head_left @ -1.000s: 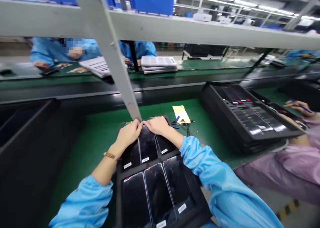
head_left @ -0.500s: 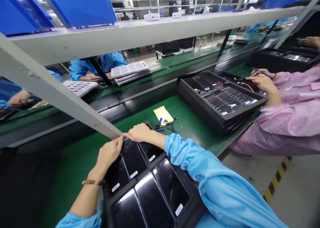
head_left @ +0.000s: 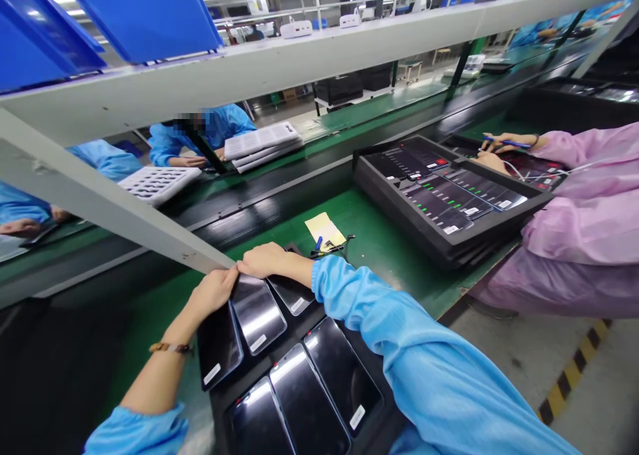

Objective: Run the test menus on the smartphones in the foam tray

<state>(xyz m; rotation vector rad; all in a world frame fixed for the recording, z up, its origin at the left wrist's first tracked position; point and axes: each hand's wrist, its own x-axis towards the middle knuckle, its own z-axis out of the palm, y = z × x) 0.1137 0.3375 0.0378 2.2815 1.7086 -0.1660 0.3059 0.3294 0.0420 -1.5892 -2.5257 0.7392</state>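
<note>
The left hand (head_left: 212, 290) sits at the far edge of the black tray (head_left: 349, 338) on the green table (head_left: 399, 262), its grip curled over the top end of the left phone (head_left: 218, 345), which looks tilted up out of its slot with its near end past the tray's left rim; whether the fingers pinch it or only press on it I cannot tell, since they fold away from the camera. Beside it the middle phone (head_left: 257, 312) also rides a little raised, catching a bright glare, and the right hand (head_left: 264, 259) lies flat across the top ends of it and of the right phone (head_left: 292, 294), fingers closed down rather than spread, thumb hidden. These phones are likely stiff, thin slabs, moderately light, with glossy glass faces that are slippery and easy to scratch or crack, so the safer hold is by the 2 long edges or the short ends, not the face. 3 more phones (head_left: 307, 402) fill the near row, each with a small white label. The tray's near end is cut off by the frame and covered by the blue sleeve (head_left: 439, 382). Past the hands, a yellow slip (head_left: 324, 229) and some small dark tools lie too small to identify. At the right, a person in a pink sleeve (head_left: 589, 222) works with a pen (head_left: 504, 142) over a stacked tray (head_left: 449, 202) of lit phones.
</note>
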